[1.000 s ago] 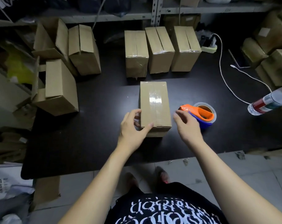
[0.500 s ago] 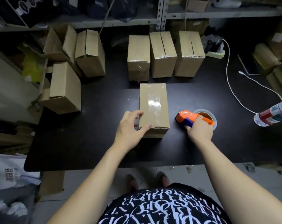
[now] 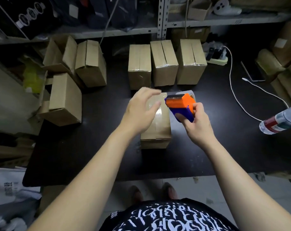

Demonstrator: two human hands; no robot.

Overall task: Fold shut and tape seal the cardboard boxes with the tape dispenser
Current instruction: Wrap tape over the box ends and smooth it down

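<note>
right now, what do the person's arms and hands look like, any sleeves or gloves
The left hand and right hand are bare: no gloves, and no rings, watch or bands that show. The left arm and right arm carry no sleeves within the frame. The only clothing in view is a black top with white lettering-like print.

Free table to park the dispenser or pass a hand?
Bare black tabletop between the plain cardboard box on the left and the taped cardboard box at centre; more between that box and the white cable, and along the near edge. Crowded: three sealed boxes behind, box pile far left, plastic bottle right.
</note>
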